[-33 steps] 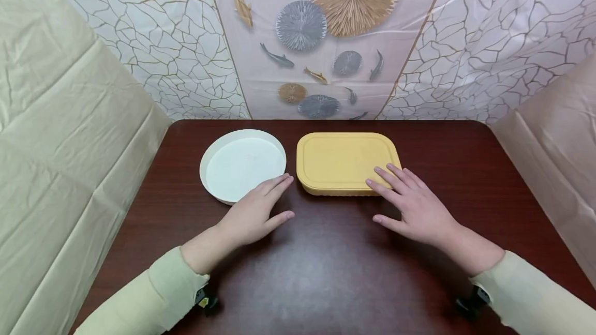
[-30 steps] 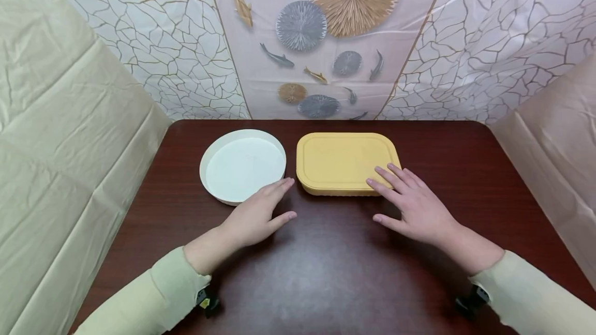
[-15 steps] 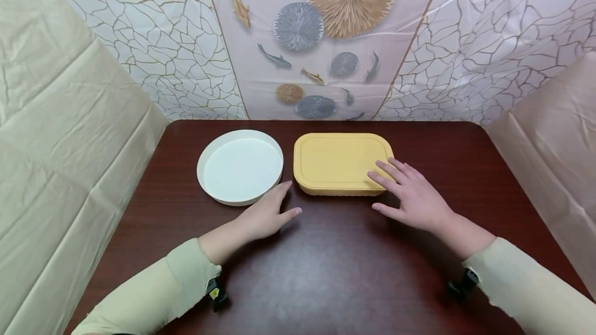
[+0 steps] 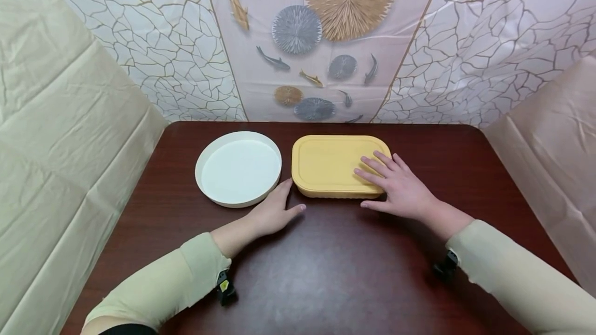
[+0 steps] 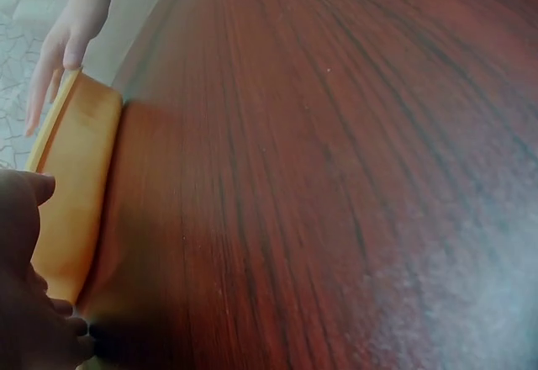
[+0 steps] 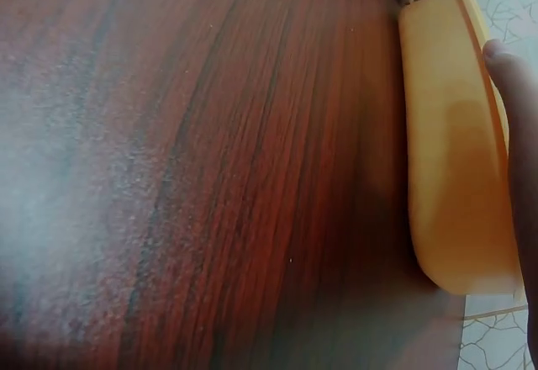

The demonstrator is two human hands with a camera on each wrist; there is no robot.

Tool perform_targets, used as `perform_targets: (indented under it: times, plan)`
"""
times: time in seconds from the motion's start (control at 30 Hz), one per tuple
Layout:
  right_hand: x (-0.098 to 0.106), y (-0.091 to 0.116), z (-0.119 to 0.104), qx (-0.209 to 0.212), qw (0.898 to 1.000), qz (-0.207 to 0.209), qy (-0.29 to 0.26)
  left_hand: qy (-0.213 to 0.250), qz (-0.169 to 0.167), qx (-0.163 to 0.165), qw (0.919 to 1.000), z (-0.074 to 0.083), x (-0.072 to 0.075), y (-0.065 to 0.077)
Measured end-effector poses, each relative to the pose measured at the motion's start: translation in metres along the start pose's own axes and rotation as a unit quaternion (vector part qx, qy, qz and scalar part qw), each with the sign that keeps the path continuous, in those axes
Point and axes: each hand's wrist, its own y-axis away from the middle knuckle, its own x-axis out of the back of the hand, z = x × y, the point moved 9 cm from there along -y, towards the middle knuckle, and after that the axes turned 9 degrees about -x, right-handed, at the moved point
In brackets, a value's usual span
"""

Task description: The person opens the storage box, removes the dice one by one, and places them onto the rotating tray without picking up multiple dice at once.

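A yellow lidded food container [image 4: 326, 162], rectangular with rounded corners, sits on the dark table at the back. My left hand [image 4: 270, 213] is at its near left corner, fingers extended along the left side and thumb apart in front. Over the right part of the lid spreads my right hand [image 4: 402, 187], its fingers straight and its thumb near the front side. In the left wrist view the container's yellow side [image 5: 80, 193] stands beside the dark left hand [image 5: 21, 244]. The right wrist view has the right thumb [image 6: 498, 55] beside the lid's edge.
A round white shallow dish [image 4: 239, 169] stands left of the container, close to the left hand. Behind the brown wooden table [image 4: 316, 273] hangs a patterned cloth [image 4: 298, 81]. Beige cloth walls [image 4: 60, 133] flank the table. Both sleeves carry dark wrist devices.
My left hand has moved right, away from the white dish to the container's left corner. The right hand has shifted left, farther over the lid. The head view has shifted slightly.
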Motion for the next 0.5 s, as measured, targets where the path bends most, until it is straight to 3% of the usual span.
perform_targets:
  times: [0.33,0.5]
  plan:
    - [-0.007,-0.007,-0.003,0.005,1.000,-0.002,-0.016,0.018,0.034,-0.020,0.9990,0.003,-0.001,-0.013]
    - [-0.009,-0.008,0.002,-0.008,1.000,0.004,-0.025,0.022,0.042,-0.011,0.9988,0.005,0.000,-0.015]
